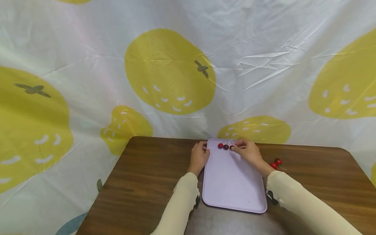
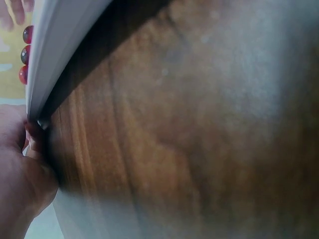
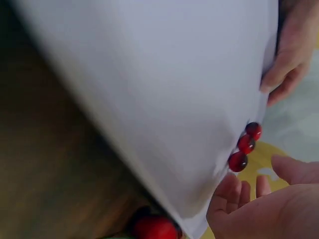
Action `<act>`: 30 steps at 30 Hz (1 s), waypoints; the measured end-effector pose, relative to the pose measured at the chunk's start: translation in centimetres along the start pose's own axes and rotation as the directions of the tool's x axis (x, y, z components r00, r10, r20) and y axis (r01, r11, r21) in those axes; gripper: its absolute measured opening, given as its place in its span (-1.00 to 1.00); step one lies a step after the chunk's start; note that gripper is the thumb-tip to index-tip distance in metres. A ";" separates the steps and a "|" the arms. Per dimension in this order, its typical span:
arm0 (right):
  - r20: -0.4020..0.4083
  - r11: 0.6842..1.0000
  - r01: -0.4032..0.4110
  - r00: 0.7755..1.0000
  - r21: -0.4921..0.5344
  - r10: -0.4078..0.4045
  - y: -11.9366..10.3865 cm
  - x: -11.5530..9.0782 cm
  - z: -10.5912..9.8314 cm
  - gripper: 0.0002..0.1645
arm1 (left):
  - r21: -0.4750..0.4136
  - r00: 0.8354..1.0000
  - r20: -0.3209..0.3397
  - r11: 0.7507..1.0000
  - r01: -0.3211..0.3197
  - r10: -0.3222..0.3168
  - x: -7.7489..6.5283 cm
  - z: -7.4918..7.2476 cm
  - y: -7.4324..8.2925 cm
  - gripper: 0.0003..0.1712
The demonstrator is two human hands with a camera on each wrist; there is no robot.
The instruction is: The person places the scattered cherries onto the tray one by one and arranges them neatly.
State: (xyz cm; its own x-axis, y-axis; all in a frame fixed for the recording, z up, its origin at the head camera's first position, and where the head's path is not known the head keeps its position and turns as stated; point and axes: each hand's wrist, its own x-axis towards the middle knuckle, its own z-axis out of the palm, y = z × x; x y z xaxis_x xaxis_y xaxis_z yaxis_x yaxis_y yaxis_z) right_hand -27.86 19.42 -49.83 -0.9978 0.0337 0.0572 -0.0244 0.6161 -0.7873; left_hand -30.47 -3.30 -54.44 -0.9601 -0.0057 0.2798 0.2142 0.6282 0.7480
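Note:
A pale lilac tray [image 1: 232,182] lies on the table, with three dark red cherries in a row near its far edge: a left cherry [image 1: 220,146], a middle cherry [image 1: 226,147] and a right cherry [image 3: 238,162]. My left hand [image 1: 199,157] grips the tray's far left rim, thumb on top and fingers curled at the outer side. At the right cherry hovers my right hand [image 1: 249,151]; its fingers [image 3: 232,191] are loosely bent, thumb apart, with nothing visible between them. Whether a fingertip touches that cherry is hard to tell.
Two more red cherries [image 1: 274,165] with a green stem lie on the brown wooden table [image 1: 317,176], right of the tray by my right wrist. Behind the table's far edge hangs a white curtain [image 1: 97,75] printed with yellow fruit.

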 end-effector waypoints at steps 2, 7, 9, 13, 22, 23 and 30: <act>0.004 1.000 0.001 1.000 0.026 -0.001 0.0 -1.1 -0.8 -0.60 | -0.001 1.000 0.003 1.000 -0.002 0.002 0.0 0.1 0.0 -0.62; 0.018 0.995 -0.029 0.999 0.091 0.027 0.5 -3.3 -3.4 -0.55 | 0.005 1.000 0.001 1.000 -0.009 0.009 0.1 0.4 0.0 -0.62; 0.018 0.992 -0.044 0.999 0.117 0.042 0.9 -4.0 -4.5 -0.52 | 0.014 1.000 0.002 1.000 -0.007 0.007 0.2 0.5 -0.1 -0.61; 0.018 0.981 -0.064 0.998 0.186 0.061 1.9 -5.2 -6.6 -0.51 | 0.019 1.000 -0.005 1.000 -0.016 0.016 0.3 0.4 -0.2 -0.62; 0.020 0.962 -0.103 0.995 0.251 0.101 5.1 -7.3 -8.8 -0.57 | 0.005 0.999 -0.001 0.999 -0.038 0.038 0.2 0.3 -0.4 -0.62; 0.021 0.961 -0.114 0.993 0.252 0.112 5.5 -7.6 -9.0 -0.58 | 0.005 0.999 0.000 0.999 -0.036 0.036 0.2 0.3 -0.4 -0.62; -0.004 0.943 -0.172 0.983 0.284 0.181 7.5 -9.4 -9.8 -0.80 | 0.016 1.000 0.008 1.000 -0.005 0.005 0.3 0.7 -0.7 -0.61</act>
State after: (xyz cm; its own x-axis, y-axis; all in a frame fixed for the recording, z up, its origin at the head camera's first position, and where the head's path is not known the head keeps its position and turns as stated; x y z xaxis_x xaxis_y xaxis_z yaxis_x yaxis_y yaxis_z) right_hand -18.10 31.39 -50.24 -0.9855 0.1474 -0.0840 0.1316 0.3518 -0.9268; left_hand -31.05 -3.15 -55.31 -0.9604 0.0040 0.2787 0.2165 0.6407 0.7367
